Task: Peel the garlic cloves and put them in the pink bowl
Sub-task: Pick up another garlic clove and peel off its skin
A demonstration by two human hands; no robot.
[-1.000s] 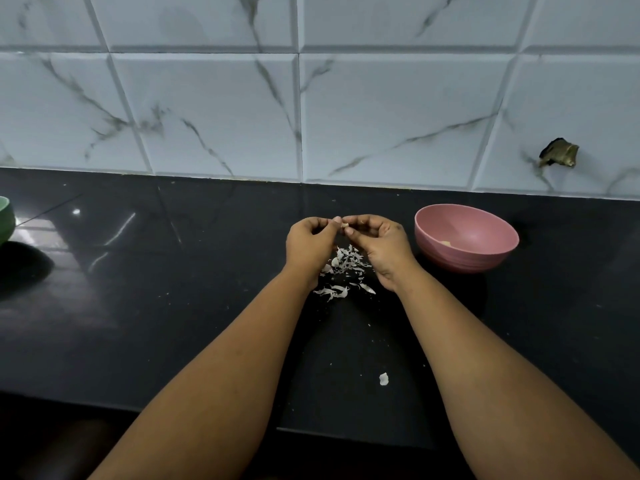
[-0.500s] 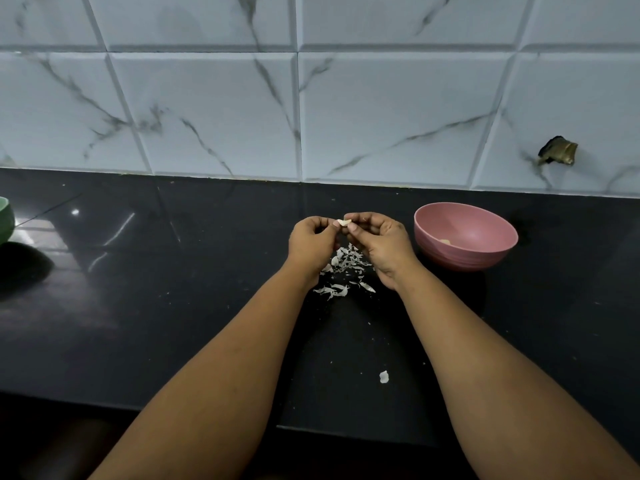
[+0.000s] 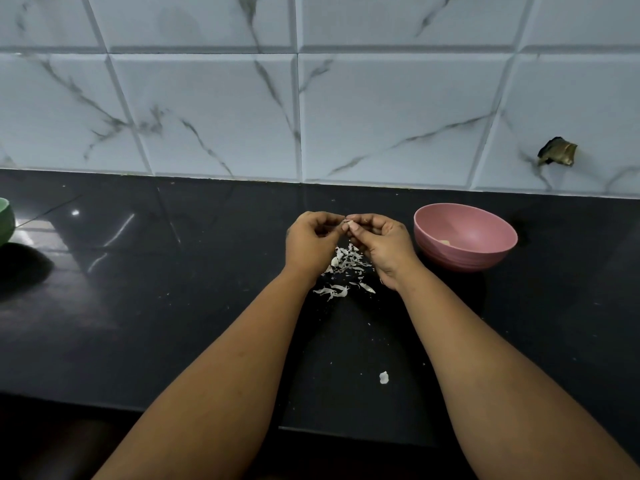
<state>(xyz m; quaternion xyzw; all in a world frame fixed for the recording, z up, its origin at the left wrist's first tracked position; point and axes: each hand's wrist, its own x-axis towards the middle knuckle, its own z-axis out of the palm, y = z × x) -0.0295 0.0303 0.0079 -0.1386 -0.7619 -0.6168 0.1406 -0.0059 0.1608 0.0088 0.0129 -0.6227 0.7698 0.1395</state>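
Note:
Both hands meet above the black counter, just left of the pink bowl [image 3: 485,251]. My left hand [image 3: 310,240] and my right hand [image 3: 379,242] have curled fingers, and their fingertips pinch a small pale garlic clove [image 3: 346,222] between them. Most of the clove is hidden by the fingers. Beneath the hands lies a heap of white garlic skins [image 3: 346,268] on the counter. The pink bowl stands upright, and a pale peeled piece [image 3: 444,242] lies inside it near the bottom.
A single white scrap [image 3: 383,377] lies on the counter nearer to me. A green bowl [image 3: 5,220] shows partly at the left edge. The tiled wall rises behind the counter, with a dark broken spot [image 3: 557,155] at the right.
The hands stay together at the same place. Only the fingers have shifted a little on the clove, which now shows less.

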